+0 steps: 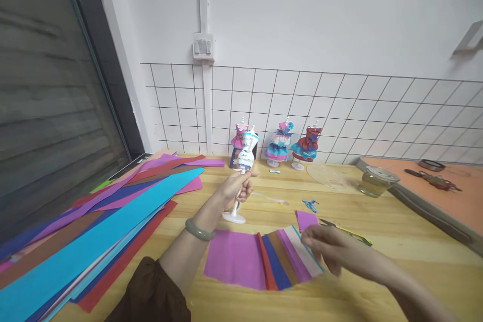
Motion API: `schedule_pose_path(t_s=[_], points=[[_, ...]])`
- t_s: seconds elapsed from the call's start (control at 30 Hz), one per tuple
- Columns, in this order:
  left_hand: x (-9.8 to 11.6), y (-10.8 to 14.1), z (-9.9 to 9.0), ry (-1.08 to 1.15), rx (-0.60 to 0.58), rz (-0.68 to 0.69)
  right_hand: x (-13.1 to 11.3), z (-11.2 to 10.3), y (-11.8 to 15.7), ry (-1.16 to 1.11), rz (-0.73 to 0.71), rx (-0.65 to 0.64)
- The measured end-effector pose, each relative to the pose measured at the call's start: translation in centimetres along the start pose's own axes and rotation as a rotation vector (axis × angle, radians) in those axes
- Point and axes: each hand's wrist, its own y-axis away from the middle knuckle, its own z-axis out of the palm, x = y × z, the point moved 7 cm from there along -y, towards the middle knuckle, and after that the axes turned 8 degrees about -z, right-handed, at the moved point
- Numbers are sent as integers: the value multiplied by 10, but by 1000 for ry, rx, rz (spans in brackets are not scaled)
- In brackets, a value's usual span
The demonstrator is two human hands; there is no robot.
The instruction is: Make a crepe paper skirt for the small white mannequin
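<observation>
My left hand [237, 190] is closed round the stem of a small white mannequin stand [234, 217]. Its bare white torso [247, 148], with blue edging at the top and a dark blue band at the hip, rises above my fist. At the right end of a striped crepe paper strip [237, 256], my right hand [326, 246] hovers with its fingers bent and pressed together. Whether it touches the paper or pinches anything is unclear. Purple, red, blue, brown and white panels make up the strip. Beside that hand are a purple paper piece [306, 220] and yellow-handled scissors [356, 235].
Dressed miniature mannequins [279, 146] stand along the gridded wall. Long coloured paper strips [113, 216] pile up on the left. A clear lidded container [377, 180] sits by an orange surface [453, 201] at right. Blue scraps [311, 205] and a small bow [274, 171] lie on the table.
</observation>
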Motion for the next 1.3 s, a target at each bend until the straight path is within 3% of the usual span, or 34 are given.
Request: schedule_pose_path(t_s=[0.17,0.27,0.37,0.53,0.67,0.87,1.03,1.17,1.3], points=[[-3,-1,-2,-34,81,-33,-8,45,-61,-35,31,-113],[-2,-1,-7,-61,121,-25,-6,69,-73,-39,15,-193],[3,-1,-19,-91,182,9,-2,80,-77,-122,-9,-182],[14,1,-45,-110,369,66,-9,67,-76,-414,-64,-80],[13,9,-47,-116,409,52,-23,56,-72,-633,-110,-119],[-12,21,-31,-57,380,79,-30,51,-65,-806,-92,-165],[-37,23,-12,0,288,71,-42,41,-57,-1136,-36,-121],[-44,26,-4,14,240,43,-44,47,-55,-1387,103,-171],[-45,30,-1,30,205,2,-35,49,-56,-1439,170,-137]])
